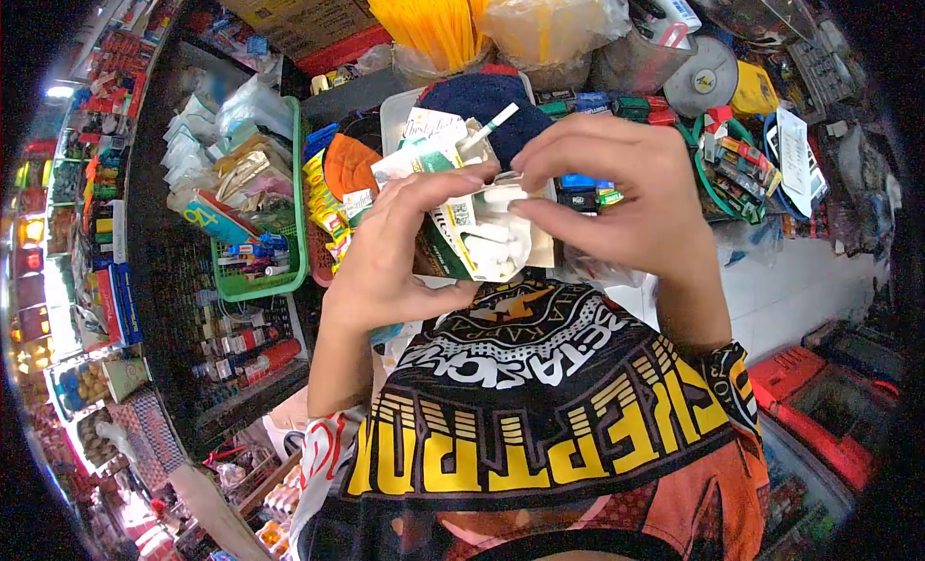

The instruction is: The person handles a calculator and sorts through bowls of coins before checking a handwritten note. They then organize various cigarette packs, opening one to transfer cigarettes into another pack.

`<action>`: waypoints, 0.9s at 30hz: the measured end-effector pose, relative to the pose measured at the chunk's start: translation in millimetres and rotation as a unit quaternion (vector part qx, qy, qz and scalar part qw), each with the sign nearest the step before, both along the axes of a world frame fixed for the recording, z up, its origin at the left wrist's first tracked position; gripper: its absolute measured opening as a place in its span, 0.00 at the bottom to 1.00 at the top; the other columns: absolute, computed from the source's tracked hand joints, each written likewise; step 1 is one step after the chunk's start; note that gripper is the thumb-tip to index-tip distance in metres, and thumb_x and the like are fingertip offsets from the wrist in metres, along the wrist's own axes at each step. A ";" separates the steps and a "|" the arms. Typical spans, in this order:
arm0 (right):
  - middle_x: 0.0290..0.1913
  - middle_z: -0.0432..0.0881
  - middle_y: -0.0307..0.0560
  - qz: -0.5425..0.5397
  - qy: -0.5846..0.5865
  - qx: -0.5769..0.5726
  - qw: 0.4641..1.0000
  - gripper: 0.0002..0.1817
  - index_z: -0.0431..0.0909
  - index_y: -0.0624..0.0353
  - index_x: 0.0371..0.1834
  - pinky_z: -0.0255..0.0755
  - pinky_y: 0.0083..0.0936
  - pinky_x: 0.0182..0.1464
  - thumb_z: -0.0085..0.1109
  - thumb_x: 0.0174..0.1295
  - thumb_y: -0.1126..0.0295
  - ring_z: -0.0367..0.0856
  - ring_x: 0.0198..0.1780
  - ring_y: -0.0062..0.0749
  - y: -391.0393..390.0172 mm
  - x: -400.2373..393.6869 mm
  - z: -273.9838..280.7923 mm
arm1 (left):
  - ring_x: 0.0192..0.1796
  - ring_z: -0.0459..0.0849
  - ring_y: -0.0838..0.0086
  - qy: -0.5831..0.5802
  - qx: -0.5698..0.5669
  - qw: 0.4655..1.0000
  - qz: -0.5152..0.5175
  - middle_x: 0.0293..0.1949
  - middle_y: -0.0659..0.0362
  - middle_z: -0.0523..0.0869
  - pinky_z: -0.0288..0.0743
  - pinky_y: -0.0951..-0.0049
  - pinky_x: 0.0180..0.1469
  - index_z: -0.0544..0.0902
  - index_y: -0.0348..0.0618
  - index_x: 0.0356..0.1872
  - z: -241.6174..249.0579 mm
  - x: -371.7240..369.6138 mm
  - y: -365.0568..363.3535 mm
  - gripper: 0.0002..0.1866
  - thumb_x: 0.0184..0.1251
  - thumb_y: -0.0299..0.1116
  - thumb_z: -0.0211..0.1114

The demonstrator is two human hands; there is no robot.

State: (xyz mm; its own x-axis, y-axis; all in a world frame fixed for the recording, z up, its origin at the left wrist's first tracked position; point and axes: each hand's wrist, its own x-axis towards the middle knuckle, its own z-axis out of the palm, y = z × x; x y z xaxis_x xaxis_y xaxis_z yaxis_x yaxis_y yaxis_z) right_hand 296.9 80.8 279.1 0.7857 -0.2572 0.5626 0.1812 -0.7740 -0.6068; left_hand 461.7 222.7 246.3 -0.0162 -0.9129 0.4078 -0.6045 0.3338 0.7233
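Note:
My left hand (390, 238) is wrapped around an opened cigarette pack (448, 243), green and white with a printed square code. White cigarettes (496, 248) show in its torn opening. My right hand (626, 190) bends in from the right, thumb and fingertips pinched at the pack's opening beside white paper or cigarette ends; what lies between them is too small to tell. Just behind, another white and green cigarette pack (419, 156) lies tilted. A single cigarette (491, 124) with a green band sticks up from it.
A green basket (302, 195) with plastic bags and small packets stands at the left. Yellow straws (424, 21) and a plastic-wrapped container (554, 26) are at the back. A round grey tin (701, 76) and a green-rimmed basket (699, 166) sit at the right.

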 end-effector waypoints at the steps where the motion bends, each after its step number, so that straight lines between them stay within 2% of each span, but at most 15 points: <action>1: 0.30 0.80 0.46 -0.003 0.004 0.005 1.000 0.08 0.77 0.62 0.24 0.73 0.21 0.33 0.65 0.40 0.77 0.79 0.31 0.32 0.3 -0.8 1.6 | 0.50 0.75 0.59 0.000 0.001 1.000 0.000 0.51 0.53 0.76 0.64 0.66 0.53 0.68 0.43 0.51 0.1 0.6 0.2 0.38 0.27 0.28 0.70; 2: 0.30 0.80 0.46 -0.005 0.004 0.006 1.000 0.08 0.77 0.62 0.24 0.73 0.21 0.33 0.65 0.40 0.77 0.79 0.31 0.32 0.3 -0.2 0.9 | 0.51 0.75 0.60 -0.004 0.004 1.000 0.000 0.51 0.53 0.76 0.64 0.66 0.53 0.68 0.43 0.51 0.2 1.8 0.9 0.38 0.28 0.28 0.70; 4: 0.25 0.76 0.39 -0.003 0.006 -0.026 1.000 0.06 0.76 0.57 0.23 0.71 0.26 0.27 0.62 0.44 0.68 0.77 0.26 0.35 0.4 3.2 -0.5 | 0.51 0.75 0.60 -0.008 0.009 1.000 -0.003 0.52 0.52 0.76 0.64 0.66 0.53 0.68 0.43 0.51 0.4 3.4 2.0 0.38 0.28 0.28 0.70; 8: 0.25 0.75 0.39 -0.009 0.005 -0.049 0.999 0.06 0.76 0.57 0.23 0.70 0.27 0.26 0.61 0.44 0.68 0.76 0.24 0.34 4.6 5.1 -0.1 | 0.51 0.75 0.60 -0.003 0.020 1.000 0.011 0.51 0.52 0.76 0.65 0.67 0.54 0.68 0.42 0.51 0.0 2.7 4.0 0.39 0.27 0.29 0.71; 10: 0.32 0.79 0.44 0.013 0.025 -0.050 0.998 0.08 0.77 0.61 0.25 0.73 0.21 0.31 0.64 0.40 0.77 0.79 0.30 0.32 8.6 3.5 4.5 | 0.52 0.75 0.60 0.012 0.021 1.000 0.015 0.51 0.51 0.76 0.65 0.67 0.54 0.69 0.42 0.51 -0.6 1.2 3.7 0.38 0.27 0.29 0.71; 13: 0.31 0.79 0.45 0.013 -0.003 -0.054 0.998 0.09 0.76 0.62 0.25 0.72 0.20 0.28 0.65 0.38 0.77 0.79 0.28 0.31 8.7 -0.2 8.1 | 0.51 0.75 0.60 0.050 -0.062 0.997 -0.017 0.49 0.48 0.76 0.67 0.64 0.52 0.72 0.41 0.48 -3.4 1.5 -0.7 0.36 0.26 0.30 0.72; 17: 0.29 0.79 0.45 0.011 -0.070 -0.045 0.996 0.08 0.76 0.61 0.22 0.71 0.18 0.24 0.65 0.37 0.77 0.78 0.25 0.30 11.8 -2.8 8.7 | 0.48 0.76 0.59 0.015 -0.130 0.991 -0.008 0.46 0.47 0.77 0.69 0.63 0.50 0.72 0.41 0.47 -5.7 2.9 -0.7 0.36 0.26 0.31 0.73; 22: 0.28 0.80 0.42 0.001 -0.071 -0.043 0.997 0.08 0.77 0.58 0.22 0.70 0.17 0.23 0.65 0.36 0.76 0.78 0.23 0.28 13.0 -5.6 11.2 | 0.46 0.77 0.58 0.045 -0.124 0.991 -0.005 0.42 0.47 0.76 0.71 0.64 0.47 0.73 0.41 0.46 -1.7 -1.6 -1.8 0.36 0.26 0.33 0.74; 27: 0.29 0.79 0.40 -0.015 -0.072 -0.062 0.995 0.08 0.77 0.56 0.23 0.70 0.18 0.22 0.64 0.36 0.75 0.77 0.22 0.27 16.1 -0.6 12.2 | 0.45 0.77 0.59 -0.013 -0.119 0.993 0.003 0.43 0.47 0.77 0.71 0.65 0.46 0.74 0.40 0.46 2.7 2.5 -0.9 0.35 0.25 0.33 0.74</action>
State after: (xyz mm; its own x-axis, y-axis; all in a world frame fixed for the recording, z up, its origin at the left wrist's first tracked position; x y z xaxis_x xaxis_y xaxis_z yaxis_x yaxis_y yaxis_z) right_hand 296.2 96.9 291.3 0.6869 -0.2004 0.6986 0.2353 -0.8481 -0.4747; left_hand 464.3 221.8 249.0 -0.0245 -0.7909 0.6114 -0.6237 0.4901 0.6089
